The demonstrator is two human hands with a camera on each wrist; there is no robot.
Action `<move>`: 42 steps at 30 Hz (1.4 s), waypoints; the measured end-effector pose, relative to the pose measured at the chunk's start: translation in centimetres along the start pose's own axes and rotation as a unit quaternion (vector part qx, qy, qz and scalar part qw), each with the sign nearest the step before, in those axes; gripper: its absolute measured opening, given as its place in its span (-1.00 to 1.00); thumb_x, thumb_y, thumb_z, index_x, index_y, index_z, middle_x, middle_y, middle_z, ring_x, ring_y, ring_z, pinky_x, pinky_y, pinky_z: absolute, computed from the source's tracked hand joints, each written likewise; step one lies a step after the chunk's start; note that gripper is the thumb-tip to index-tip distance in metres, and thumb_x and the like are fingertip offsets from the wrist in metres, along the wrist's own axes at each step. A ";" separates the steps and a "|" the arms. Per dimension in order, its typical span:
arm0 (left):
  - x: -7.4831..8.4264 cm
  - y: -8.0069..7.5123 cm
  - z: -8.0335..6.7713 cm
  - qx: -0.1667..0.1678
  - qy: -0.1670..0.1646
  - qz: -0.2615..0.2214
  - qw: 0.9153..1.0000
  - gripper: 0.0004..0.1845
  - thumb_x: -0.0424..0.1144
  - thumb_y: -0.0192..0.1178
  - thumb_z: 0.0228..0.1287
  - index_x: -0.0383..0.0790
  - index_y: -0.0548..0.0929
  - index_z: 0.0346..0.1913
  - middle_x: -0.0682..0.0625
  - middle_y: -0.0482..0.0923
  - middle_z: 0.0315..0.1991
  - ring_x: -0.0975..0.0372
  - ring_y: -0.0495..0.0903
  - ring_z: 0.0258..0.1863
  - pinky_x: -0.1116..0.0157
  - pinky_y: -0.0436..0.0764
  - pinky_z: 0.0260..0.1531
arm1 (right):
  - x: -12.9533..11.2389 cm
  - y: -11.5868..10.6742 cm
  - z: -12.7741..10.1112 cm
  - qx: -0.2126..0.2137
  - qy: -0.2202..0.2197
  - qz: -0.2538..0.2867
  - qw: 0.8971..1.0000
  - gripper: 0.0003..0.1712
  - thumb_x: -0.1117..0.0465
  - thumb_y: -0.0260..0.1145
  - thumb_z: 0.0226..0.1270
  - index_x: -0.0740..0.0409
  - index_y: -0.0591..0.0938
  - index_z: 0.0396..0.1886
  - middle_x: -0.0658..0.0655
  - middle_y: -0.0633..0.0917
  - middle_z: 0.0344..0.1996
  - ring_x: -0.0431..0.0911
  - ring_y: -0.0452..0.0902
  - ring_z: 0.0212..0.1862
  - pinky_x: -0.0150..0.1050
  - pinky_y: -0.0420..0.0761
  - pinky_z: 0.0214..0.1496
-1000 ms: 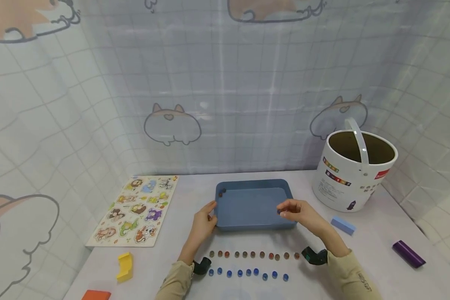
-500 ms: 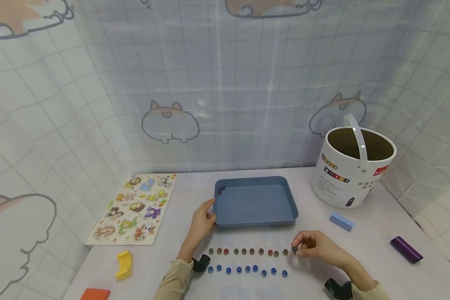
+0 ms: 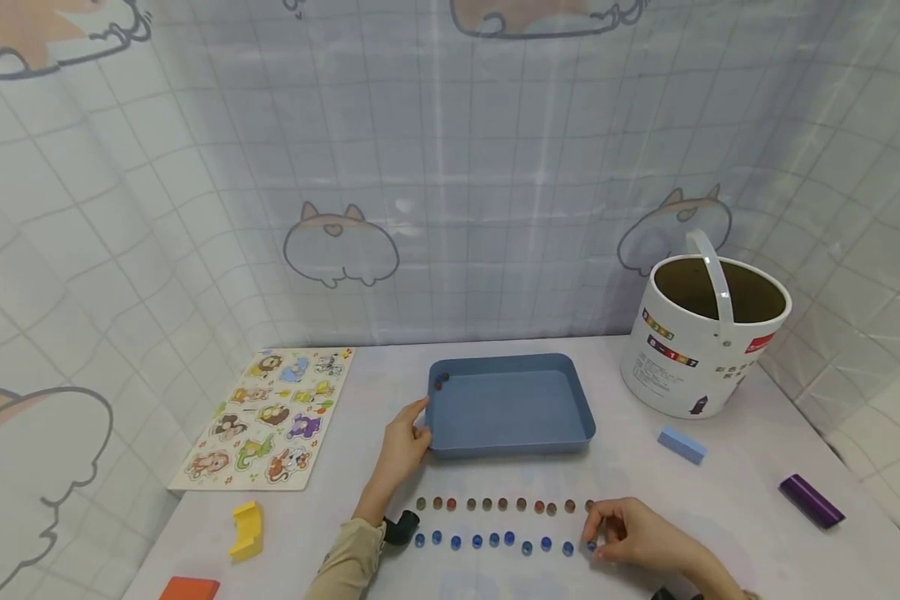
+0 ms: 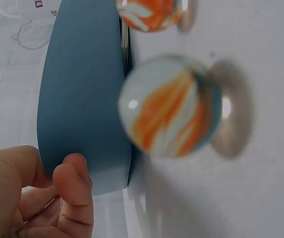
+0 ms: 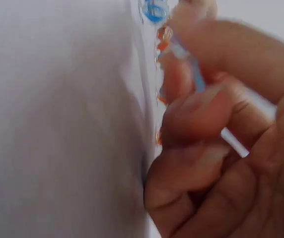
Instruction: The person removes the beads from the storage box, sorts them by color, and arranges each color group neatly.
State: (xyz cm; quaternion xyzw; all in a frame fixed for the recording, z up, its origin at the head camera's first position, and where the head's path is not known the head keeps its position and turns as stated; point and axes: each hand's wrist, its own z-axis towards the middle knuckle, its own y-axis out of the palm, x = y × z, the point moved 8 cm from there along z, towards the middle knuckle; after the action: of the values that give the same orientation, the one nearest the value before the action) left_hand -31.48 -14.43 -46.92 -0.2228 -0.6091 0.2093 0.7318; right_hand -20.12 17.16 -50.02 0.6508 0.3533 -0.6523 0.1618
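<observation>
Head view shows my right hand point(image 3: 630, 533) low in the frame, right of centre, fingertips pinched on a blue marble point(image 3: 591, 546) at the right end of the blue marble row point(image 3: 495, 542). A second ago that hand hovered over the blue tray point(image 3: 510, 442) with something small between its fingers; half a second ago it was at the right end of the orange marble row point(image 3: 504, 505). So I judge one marble has just come out of the tray and is being set as the next one in the lower line, which now reaches as far right as the upper one. My right wrist view is blurred, but it shows my fingers point(image 5: 201, 124) curled close together with a blue marble point(image 5: 155, 10) near the top edge; whether I have let go yet I cannot tell. My left hand point(image 3: 403, 442) has not moved: its fingers curl round the tray's near left corner, steadying it, and the left wrist view shows that grip point(image 4: 67, 193) on the tray wall point(image 4: 82, 99), with orange marbles large in the foreground. A couple of marbles point(image 3: 440, 382) are left in the tray's far left corner.
</observation>
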 end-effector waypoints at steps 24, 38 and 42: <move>-0.4 0.2 0.0 -0.019 -0.024 -0.022 0.999 -0.40 -0.50 0.02 0.22 -0.35 0.34 0.38 -0.21 0.48 -0.19 0.33 0.28 -0.82 0.46 0.32 -0.79 | -4.2 -3.9 1.2 0.058 -0.013 -0.093 0.994 -0.75 0.26 0.32 0.25 0.27 0.64 -0.10 -0.11 0.55 -0.39 -0.32 0.32 -0.43 -0.37 0.32 -0.48; -0.4 0.1 0.1 -0.005 -0.005 -0.023 1.000 -0.43 -0.54 0.03 0.19 -0.42 0.39 0.32 -0.30 0.48 0.16 0.38 0.31 -0.79 0.46 0.37 -0.76 | -10.2 -8.9 13.0 0.033 -0.066 -0.102 0.992 -0.67 0.15 0.19 0.41 0.23 0.60 0.06 0.19 0.65 0.01 -0.26 0.59 -0.06 -0.23 0.60 0.01; -0.1 0.4 0.1 -0.010 0.004 -0.020 1.000 -0.45 -0.53 0.02 0.19 -0.49 0.40 0.30 -0.29 0.42 0.29 0.39 0.30 -0.78 0.47 0.40 -0.75 | -10.5 -8.9 16.2 0.035 -0.033 -0.097 0.994 -0.64 0.07 0.19 0.41 0.12 0.60 0.10 0.18 0.64 0.05 -0.13 0.56 -0.05 -0.19 0.55 0.00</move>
State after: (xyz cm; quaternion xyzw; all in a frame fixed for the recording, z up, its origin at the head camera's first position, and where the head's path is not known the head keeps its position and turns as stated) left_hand -31.62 -14.14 -47.18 -0.2185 -0.6127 0.1872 0.7361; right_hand -36.94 9.88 -39.22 0.5970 0.3862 -0.6978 0.0863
